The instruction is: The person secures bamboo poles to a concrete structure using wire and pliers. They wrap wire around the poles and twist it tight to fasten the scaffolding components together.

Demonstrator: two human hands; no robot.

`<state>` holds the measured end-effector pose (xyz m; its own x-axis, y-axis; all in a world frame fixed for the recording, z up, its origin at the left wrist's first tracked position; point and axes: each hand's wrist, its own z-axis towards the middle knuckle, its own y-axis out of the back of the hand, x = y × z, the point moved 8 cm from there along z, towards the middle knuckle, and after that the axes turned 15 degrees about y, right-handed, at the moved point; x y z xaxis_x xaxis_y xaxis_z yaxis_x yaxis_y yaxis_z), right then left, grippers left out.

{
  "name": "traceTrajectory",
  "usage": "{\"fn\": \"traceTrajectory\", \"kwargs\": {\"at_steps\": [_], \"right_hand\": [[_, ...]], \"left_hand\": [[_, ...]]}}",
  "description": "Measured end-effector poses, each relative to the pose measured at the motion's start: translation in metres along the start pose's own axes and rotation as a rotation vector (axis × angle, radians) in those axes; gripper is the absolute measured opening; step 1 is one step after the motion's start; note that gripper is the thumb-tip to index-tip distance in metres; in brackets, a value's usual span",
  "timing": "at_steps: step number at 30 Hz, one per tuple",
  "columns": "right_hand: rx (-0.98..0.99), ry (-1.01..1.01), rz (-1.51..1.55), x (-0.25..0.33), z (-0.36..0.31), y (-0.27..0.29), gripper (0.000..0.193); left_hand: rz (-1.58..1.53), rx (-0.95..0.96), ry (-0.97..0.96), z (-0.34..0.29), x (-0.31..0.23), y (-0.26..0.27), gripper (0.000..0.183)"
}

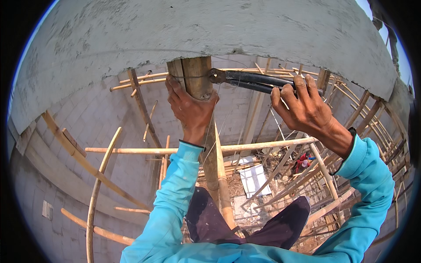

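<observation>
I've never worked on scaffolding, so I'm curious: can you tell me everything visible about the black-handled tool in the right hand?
The tool looks like pincers: a worn, dark metal head and two long black handles. It lies nearly level, dipping slightly rightward, below the grey beam. The right hand holds the handles near their far end. The head is at the bamboo post's right edge, where a thin wire runs toward it; whether the jaws grip that wire is too small to tell.
</observation>
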<state>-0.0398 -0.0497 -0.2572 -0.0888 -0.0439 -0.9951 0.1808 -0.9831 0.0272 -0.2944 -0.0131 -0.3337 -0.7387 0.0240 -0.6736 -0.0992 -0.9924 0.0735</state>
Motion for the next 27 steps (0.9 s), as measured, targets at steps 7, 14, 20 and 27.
{"fn": "traceTrajectory", "kwargs": {"at_steps": [7,14,20,27], "right_hand": [[-0.014,0.013,-0.110,0.011,0.001,0.001,0.020],[0.065,-0.058,-0.087,0.022,-0.001,-0.013,0.025],[0.058,-0.120,-0.022,0.038,-0.008,-0.022,0.024],[-0.064,-0.180,0.047,0.027,-0.015,-0.024,0.022]], "left_hand": [[0.028,-0.018,-0.027,0.000,-0.003,-0.003,0.129],[-0.089,-0.046,-0.049,0.003,0.014,-0.002,0.116],[-0.228,-0.035,0.023,0.002,0.002,0.002,0.116],[-0.212,-0.024,0.031,0.004,0.009,-0.002,0.117]]}}
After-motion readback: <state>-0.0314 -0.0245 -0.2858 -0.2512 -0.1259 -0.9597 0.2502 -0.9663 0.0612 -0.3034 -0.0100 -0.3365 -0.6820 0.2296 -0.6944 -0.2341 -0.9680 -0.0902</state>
